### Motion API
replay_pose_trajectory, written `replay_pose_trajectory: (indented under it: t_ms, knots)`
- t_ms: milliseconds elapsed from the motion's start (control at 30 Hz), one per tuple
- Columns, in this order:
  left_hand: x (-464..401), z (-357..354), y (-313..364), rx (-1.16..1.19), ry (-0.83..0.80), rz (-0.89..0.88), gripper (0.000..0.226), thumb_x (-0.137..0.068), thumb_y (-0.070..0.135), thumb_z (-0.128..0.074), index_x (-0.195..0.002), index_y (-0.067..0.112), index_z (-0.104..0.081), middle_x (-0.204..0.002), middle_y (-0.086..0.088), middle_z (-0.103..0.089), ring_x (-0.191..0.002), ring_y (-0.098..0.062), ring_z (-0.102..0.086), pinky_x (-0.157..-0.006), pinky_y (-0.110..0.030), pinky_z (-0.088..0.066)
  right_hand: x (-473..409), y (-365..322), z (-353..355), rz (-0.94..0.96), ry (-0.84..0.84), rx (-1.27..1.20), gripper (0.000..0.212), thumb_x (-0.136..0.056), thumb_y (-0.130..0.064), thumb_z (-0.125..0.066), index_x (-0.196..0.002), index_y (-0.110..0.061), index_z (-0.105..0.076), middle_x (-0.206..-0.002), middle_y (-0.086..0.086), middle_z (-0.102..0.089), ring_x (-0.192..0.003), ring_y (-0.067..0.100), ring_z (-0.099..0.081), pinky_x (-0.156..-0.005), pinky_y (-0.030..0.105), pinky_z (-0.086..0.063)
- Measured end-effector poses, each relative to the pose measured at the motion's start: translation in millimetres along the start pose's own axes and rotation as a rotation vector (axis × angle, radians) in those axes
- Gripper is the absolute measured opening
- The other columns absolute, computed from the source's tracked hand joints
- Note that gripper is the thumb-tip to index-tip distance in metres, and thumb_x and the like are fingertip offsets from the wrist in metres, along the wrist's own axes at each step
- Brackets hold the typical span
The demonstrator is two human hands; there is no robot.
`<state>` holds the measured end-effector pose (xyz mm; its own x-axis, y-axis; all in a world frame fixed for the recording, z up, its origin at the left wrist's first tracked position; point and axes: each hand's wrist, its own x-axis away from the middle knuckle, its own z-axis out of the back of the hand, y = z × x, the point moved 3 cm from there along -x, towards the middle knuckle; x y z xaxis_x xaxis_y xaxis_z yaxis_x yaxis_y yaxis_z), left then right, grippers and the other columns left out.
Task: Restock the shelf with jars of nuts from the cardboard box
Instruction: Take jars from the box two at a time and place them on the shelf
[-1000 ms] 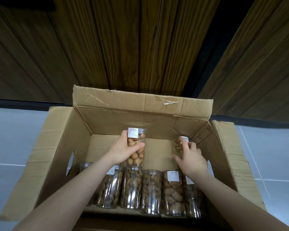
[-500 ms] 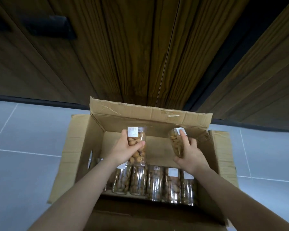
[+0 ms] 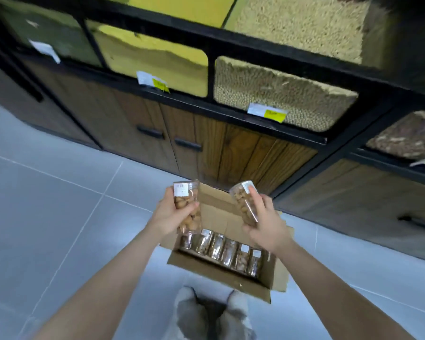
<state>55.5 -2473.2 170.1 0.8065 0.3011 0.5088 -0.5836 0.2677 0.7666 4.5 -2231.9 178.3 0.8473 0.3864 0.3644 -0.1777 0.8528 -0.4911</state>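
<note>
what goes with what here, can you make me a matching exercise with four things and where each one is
1. clear nut jar with a white label facing the camera
2. clear nut jar tilted to the left
3. row of clear nut jars
4. brown cardboard box

a. on the grey tiled floor
b. in the left hand
c. lying in the box
d. in the right hand

Pairs: 1-b, 2-d, 3-c, 4-a

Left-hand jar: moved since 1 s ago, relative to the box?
Yes. The jar in the left hand has risen: earlier it sat down inside the cardboard box, now it is above the rim, over the row of remaining jars.
</note>
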Motion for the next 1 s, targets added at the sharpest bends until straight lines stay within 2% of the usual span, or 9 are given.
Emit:
replay_pose_trajectory:
  t_ms: [133, 233, 367, 467, 600, 667, 800, 900, 1000]
  knots:
    - [62, 53, 38, 0.017, 0.134, 0.019, 0.039, -0.081, 0.034, -0.069, -0.108, 0.022, -0.043, -0.084, 0.009, -0.063, -0.065, -0.002, -0.064, -0.062, -0.024, -0.05, 29, -65, 50, 0.083, -0.013, 0.012, 0.093, -0.076, -0.028, -0.063, -0.146, -0.037, -0.002, -0.141, 0.0, -0.025, -0.11, 0.034, -0.053, -0.082, 0.041, -0.049]
    - [100, 78, 47, 0.076, 0.213, 0.045, 0.042, -0.082, 0.035, -0.069, -0.112, 0.024, -0.042, -0.09, 0.012, -0.059, -0.086, -0.013, -0.059, -0.075, -0.028, -0.046, 45, -97, 68, 0.186, -0.023, 0.016, 0.094, -0.075, -0.028, -0.063, -0.146, -0.039, -0.001, -0.138, 0.0, -0.027, -0.11, 0.033, -0.052, -0.083, 0.04, -0.048]
    - [148, 97, 48, 0.204, 0.312, 0.091, 0.045, -0.081, 0.03, -0.071, -0.113, 0.022, -0.041, -0.09, 0.011, -0.058, -0.079, -0.009, -0.06, -0.071, -0.024, -0.047, 53, -127, 81, 0.316, -0.097, 0.059, 0.093, -0.076, -0.03, -0.064, -0.145, -0.04, -0.002, -0.137, 0.0, -0.028, -0.108, 0.033, -0.054, -0.082, 0.041, -0.048]
    - [185, 108, 51, 0.288, 0.456, 0.113, 0.032, -0.078, 0.03, -0.073, -0.095, 0.024, -0.047, -0.077, 0.016, -0.062, -0.062, 0.006, -0.06, -0.066, -0.019, -0.046, 52, -148, 84, 0.433, -0.162, 0.042, 0.093, -0.077, -0.032, -0.064, -0.145, -0.041, -0.001, -0.137, 0.001, -0.029, -0.106, 0.029, -0.056, -0.082, 0.039, -0.048]
    - [249, 112, 48, 0.335, 0.681, 0.164, 0.056, -0.076, 0.039, -0.073, -0.119, 0.016, -0.045, -0.097, 0.006, -0.061, -0.09, -0.013, -0.059, -0.075, -0.021, -0.041, 61, -181, 82, 0.614, -0.249, 0.06, 0.092, -0.078, -0.036, -0.064, -0.144, -0.043, 0.0, -0.137, 0.002, -0.032, -0.102, 0.029, -0.059, -0.086, 0.043, -0.049]
    - [285, 111, 35, 0.357, 0.786, 0.187, 0.053, -0.08, 0.035, -0.072, -0.121, 0.016, -0.045, -0.104, 0.002, -0.06, -0.098, -0.018, -0.058, -0.08, -0.023, -0.039, 73, -200, 79, 0.713, -0.301, 0.079, 0.092, -0.077, -0.034, -0.064, -0.142, -0.045, 0.0, -0.138, 0.002, -0.032, -0.102, 0.029, -0.06, -0.089, 0.046, -0.049]
    - [365, 97, 13, 0.41, 0.951, 0.237, 0.05, -0.08, 0.031, -0.073, -0.118, 0.015, -0.045, -0.104, 0.002, -0.06, -0.096, -0.016, -0.057, -0.081, -0.023, -0.039, 110, -235, 64, 0.877, -0.381, 0.107, 0.093, -0.076, -0.026, -0.064, -0.145, -0.042, -0.003, -0.139, 0.001, -0.032, -0.109, 0.029, -0.056, -0.089, 0.037, -0.046]
    - [431, 82, -13, 0.466, 1.072, 0.317, 0.051, -0.079, 0.032, -0.073, -0.118, 0.015, -0.046, -0.103, 0.002, -0.062, -0.098, -0.018, -0.059, -0.081, -0.025, -0.042, 155, -260, 44, 1.016, -0.441, 0.149, 0.095, -0.074, -0.027, -0.065, -0.146, -0.041, -0.004, -0.137, 0.001, -0.035, -0.115, 0.027, -0.051, -0.089, 0.041, -0.047]
    - [495, 58, -38, 0.534, 1.19, 0.384, 0.048, -0.075, 0.038, -0.072, -0.111, 0.018, -0.048, -0.1, 0.002, -0.066, -0.088, -0.014, -0.061, -0.072, -0.021, -0.045, 211, -277, 21, 1.12, -0.535, 0.193, 0.094, -0.073, -0.024, -0.064, -0.146, -0.04, -0.006, -0.14, -0.002, -0.032, -0.119, 0.025, -0.049, -0.088, 0.036, -0.044]
